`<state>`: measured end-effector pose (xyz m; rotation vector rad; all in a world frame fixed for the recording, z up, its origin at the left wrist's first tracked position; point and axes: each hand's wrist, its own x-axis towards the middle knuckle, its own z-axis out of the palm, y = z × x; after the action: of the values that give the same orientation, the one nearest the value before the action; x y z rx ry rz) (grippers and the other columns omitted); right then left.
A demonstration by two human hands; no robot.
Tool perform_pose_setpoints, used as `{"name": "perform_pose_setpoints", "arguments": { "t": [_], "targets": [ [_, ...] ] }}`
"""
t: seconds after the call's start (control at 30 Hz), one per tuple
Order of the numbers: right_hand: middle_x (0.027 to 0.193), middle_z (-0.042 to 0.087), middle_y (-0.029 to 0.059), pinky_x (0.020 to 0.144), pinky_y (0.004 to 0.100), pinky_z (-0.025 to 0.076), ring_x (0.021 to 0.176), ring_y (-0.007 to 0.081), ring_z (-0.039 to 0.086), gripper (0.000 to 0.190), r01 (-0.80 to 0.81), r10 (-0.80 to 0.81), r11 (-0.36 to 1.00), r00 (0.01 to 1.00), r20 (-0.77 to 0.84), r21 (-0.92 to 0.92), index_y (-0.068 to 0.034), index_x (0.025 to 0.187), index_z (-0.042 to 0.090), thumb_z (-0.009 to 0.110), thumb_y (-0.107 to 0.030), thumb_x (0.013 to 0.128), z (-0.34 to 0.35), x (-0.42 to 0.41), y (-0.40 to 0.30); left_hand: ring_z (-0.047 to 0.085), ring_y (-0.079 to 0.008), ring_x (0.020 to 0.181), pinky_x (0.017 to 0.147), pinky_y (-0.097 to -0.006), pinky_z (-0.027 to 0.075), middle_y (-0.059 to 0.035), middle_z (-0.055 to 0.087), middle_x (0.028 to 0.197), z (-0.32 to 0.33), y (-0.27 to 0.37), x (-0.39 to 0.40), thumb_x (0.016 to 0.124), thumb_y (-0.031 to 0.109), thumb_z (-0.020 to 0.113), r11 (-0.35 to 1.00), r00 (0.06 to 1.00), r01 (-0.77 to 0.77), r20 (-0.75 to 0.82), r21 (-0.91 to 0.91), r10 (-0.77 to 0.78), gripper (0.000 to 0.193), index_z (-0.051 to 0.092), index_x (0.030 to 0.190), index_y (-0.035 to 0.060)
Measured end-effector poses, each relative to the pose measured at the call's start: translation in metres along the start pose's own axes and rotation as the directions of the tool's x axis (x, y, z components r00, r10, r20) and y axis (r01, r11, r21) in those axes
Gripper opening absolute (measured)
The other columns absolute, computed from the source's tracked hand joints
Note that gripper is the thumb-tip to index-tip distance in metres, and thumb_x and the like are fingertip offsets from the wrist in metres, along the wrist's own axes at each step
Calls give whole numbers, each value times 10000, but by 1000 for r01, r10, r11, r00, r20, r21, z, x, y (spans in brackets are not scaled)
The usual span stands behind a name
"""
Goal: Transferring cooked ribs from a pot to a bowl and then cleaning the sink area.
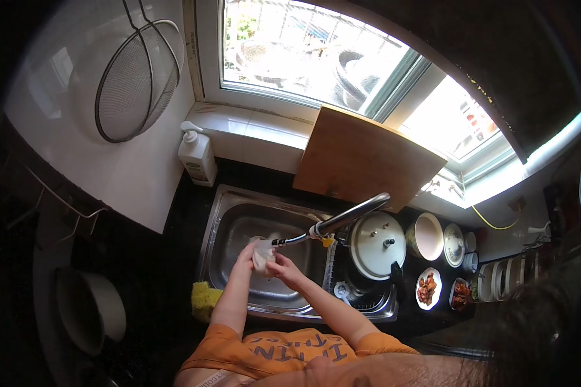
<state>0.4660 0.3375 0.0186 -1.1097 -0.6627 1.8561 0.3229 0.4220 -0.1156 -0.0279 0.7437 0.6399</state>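
Note:
Over the left bowl of a stainless steel sink (259,301), my left hand (248,252) holds one side of a whitish, wet-looking cloth or thin bag (263,258); which of these it is I cannot tell. My right hand (284,269) grips its other side with bent fingers. The end of a chrome faucet (298,239) reaches in from the right, just above the whitish thing. Part of my left fingers is hidden behind it.
A yellow sponge (204,301) lies at the sink's near left edge. A white pump bottle (197,157) stands behind. To the right are a lidded pressure cooker (378,244), bowls (424,237) and a plate of meat (428,289). A wooden board (363,155) leans by the window.

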Motion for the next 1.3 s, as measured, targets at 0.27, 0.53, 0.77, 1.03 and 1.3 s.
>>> {"name": "perform_pose_setpoints", "arguments": {
  "t": [0.27, 0.53, 0.77, 1.03, 1.3],
  "targets": [
    [752, 588, 0, 627, 231, 449, 712, 62, 534, 163, 265, -357, 743, 934, -29, -614, -53, 803, 542, 610, -175, 887, -77, 78, -23, 615, -235, 995, 846, -396, 516, -107, 599, 1132, 56, -24, -56, 874, 349, 604, 984, 993, 90, 65, 155, -101, 467, 504, 1224, 57],
    [800, 649, 54, 675, 284, 484, 745, 147, 619, 197, 244, -594, 607, 772, -227, -757, -28, 942, 628, 615, -211, 871, -86, 20, -28, 599, -314, 973, 799, -477, 520, -141, 582, 1084, 98, -25, -69, 836, 306, 655, 990, 986, 3, 168, -141, 21, 462, 488, 1175, 40],
    [737, 650, 130, 657, 343, 489, 693, 272, 638, 161, -47, -646, 234, 739, -191, -971, -52, 808, 690, 595, -179, 836, -185, -78, -78, 599, -261, 768, 654, -346, 521, -135, 608, 911, 96, -25, -53, 849, 292, 619, 975, 996, -80, 30, -209, 88, 346, 539, 1067, 35],
    [912, 690, 98, 726, 295, 511, 828, 168, 654, 404, 50, -330, 868, 802, -498, -495, -16, 969, 686, 506, -375, 931, -151, -41, -36, 580, -203, 645, 480, -274, 448, -87, 578, 802, 98, -84, -74, 854, 279, 534, 938, 985, 149, 133, -312, -112, 220, 539, 954, 83],
    [1245, 503, 117, 984, 524, 374, 1138, 294, 500, 488, -40, -143, 659, 974, 178, 751, -201, 1292, 452, 525, -468, 891, -44, -56, 8, 632, -255, 829, 655, -304, 544, -140, 596, 976, 144, -131, -139, 890, 268, 522, 929, 968, 124, 247, -348, -37, 436, 446, 1263, 55]
  ]
}}
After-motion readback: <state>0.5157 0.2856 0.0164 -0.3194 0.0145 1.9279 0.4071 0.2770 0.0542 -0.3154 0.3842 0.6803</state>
